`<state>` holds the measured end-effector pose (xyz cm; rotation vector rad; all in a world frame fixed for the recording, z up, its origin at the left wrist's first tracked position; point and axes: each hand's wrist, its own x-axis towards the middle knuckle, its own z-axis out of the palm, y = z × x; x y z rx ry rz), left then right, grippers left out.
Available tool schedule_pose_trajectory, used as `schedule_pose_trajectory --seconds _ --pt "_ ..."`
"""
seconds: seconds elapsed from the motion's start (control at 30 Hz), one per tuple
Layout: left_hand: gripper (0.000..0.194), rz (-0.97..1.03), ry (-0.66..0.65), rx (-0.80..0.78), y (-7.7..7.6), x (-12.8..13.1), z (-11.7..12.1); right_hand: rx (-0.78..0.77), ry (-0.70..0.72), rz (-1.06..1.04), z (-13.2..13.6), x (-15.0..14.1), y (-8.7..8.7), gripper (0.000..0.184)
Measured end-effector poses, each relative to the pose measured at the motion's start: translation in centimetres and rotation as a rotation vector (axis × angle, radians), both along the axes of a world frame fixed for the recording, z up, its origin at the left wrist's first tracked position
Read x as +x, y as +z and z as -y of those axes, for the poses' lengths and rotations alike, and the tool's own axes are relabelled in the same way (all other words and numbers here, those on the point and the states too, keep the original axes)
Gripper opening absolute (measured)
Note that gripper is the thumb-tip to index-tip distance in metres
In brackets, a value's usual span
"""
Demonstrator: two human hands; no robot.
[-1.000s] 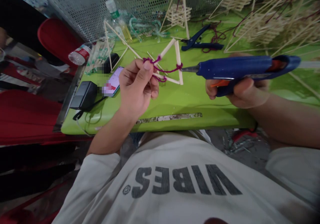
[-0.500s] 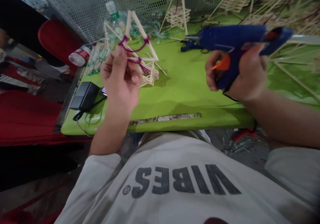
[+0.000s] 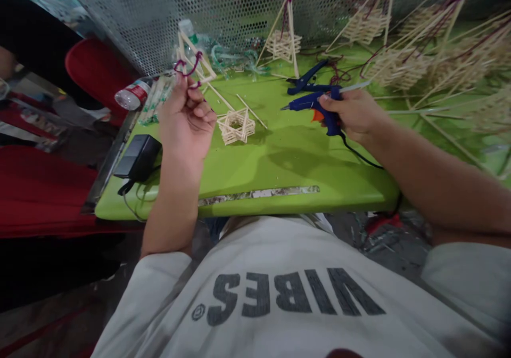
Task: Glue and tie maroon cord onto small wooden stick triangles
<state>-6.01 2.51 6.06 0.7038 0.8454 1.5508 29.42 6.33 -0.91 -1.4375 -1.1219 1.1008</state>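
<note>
My left hand is raised over the left part of the green table, its fingers pinched on a small triangle of wooden sticks bound with purple yarn. My right hand is closed around a blue glue gun with an orange trigger, low over the table, nozzle pointing left. A star of stacked sticks lies on the table between the two hands.
Blue pliers and red yarn lie behind the gun. Finished stick hangers crowd the back and right. A water bottle, a black adapter and a perforated metal screen are at the left and rear.
My left hand carried the stick triangle up and to the left, away from the nozzle. My right hand swung the glue gun up, then lowered it toward the table. The star came into view.
</note>
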Motion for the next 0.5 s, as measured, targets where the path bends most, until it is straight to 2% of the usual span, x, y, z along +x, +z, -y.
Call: schedule_pose_trajectory --seconds 0.13,0.2,0.23,0.4,0.5 --pt "0.051 -0.199 -0.056 0.061 -0.9 -1.1 -0.7 -0.098 -0.022 0.027 -0.8 0.1 -1.2 0.02" --pt "0.051 -0.215 -0.051 0.077 -1.1 -1.2 -0.6 -0.155 -0.009 0.053 -1.1 0.3 -1.8 0.015" --pt "0.05 -0.192 -0.042 0.071 -1.1 -1.1 -0.4 -0.184 0.002 0.072 -1.3 0.4 -2.0 0.015" --pt "0.037 0.057 -0.002 0.038 -0.1 -0.1 0.6 -0.252 0.053 0.212 -1.8 0.7 -2.7 0.046" --pt "0.036 0.128 0.024 0.038 0.4 0.3 0.8 -0.246 0.085 0.347 -1.7 0.9 -2.7 0.044"
